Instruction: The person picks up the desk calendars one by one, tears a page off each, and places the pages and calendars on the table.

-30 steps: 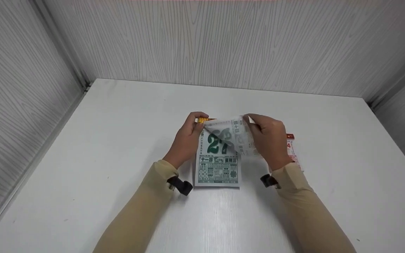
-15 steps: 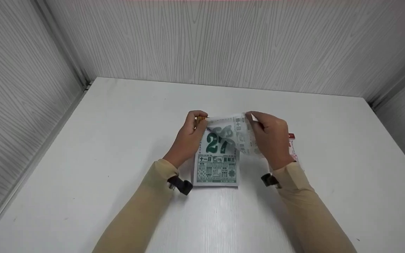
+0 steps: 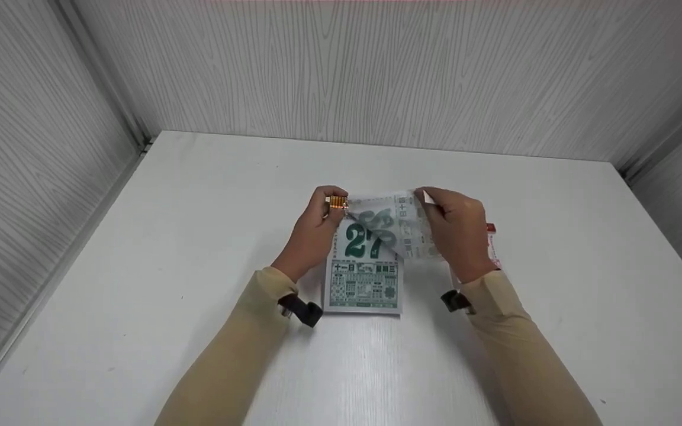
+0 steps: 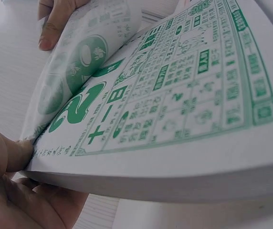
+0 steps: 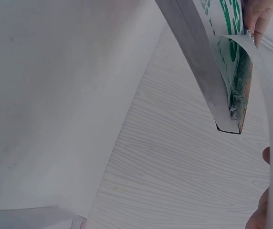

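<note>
A thick tear-off calendar pad (image 3: 364,287) shows a green 27 on its page, and a gold strip (image 3: 338,202) along its top edge. My left hand (image 3: 314,234) grips the top left corner, thumb on the front. Peeled back from the pad is a thin top sheet (image 3: 382,216), which my right hand (image 3: 456,236) pinches by its far edge. The sheet (image 4: 79,62) curls over the page in the left wrist view and stays joined near my left thumb. Ragged paper (image 5: 239,95) lines the pad's top edge in the right wrist view.
A paper item with a red top (image 3: 491,228) lies right of the pad, mostly hidden behind my right hand. The white table (image 3: 199,248) meets a wood-grain panel (image 3: 341,77) at the back, with side panels left and right.
My right hand has moved slightly right and away with the sheet's edge, drawing the sheet straighter. The pad has shifted a little left with my left hand.
</note>
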### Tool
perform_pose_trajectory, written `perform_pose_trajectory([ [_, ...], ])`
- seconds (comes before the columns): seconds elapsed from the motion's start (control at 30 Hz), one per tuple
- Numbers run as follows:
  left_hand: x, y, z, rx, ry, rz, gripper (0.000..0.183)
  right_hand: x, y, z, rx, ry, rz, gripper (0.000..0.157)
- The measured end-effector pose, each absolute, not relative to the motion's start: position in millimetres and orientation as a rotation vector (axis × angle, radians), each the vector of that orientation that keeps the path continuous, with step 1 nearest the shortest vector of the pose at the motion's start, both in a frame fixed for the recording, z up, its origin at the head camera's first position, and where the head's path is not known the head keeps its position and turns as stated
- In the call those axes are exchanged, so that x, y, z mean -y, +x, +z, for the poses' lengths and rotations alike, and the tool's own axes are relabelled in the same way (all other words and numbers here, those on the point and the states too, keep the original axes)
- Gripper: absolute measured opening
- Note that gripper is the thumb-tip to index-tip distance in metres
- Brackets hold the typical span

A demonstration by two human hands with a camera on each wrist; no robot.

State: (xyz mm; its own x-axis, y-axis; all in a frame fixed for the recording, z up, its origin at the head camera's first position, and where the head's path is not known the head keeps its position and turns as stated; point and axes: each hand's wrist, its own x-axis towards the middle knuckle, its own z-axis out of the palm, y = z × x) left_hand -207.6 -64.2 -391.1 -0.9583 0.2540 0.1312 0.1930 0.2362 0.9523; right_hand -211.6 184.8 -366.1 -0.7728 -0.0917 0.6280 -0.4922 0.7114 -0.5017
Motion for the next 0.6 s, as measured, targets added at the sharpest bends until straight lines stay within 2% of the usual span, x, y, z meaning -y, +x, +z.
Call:
perform_pose_trajectory([
  [0.3,66,-209,-389,-2.412,0.456,1.856,0.030,-191,-215,-366,2.291,0.474,0.851,0.016],
  [0.6,75,-211,-389,-2.321,0.346,1.930,0.028,-198,-217,-361,2.259,0.355,0.903,0.016],
])
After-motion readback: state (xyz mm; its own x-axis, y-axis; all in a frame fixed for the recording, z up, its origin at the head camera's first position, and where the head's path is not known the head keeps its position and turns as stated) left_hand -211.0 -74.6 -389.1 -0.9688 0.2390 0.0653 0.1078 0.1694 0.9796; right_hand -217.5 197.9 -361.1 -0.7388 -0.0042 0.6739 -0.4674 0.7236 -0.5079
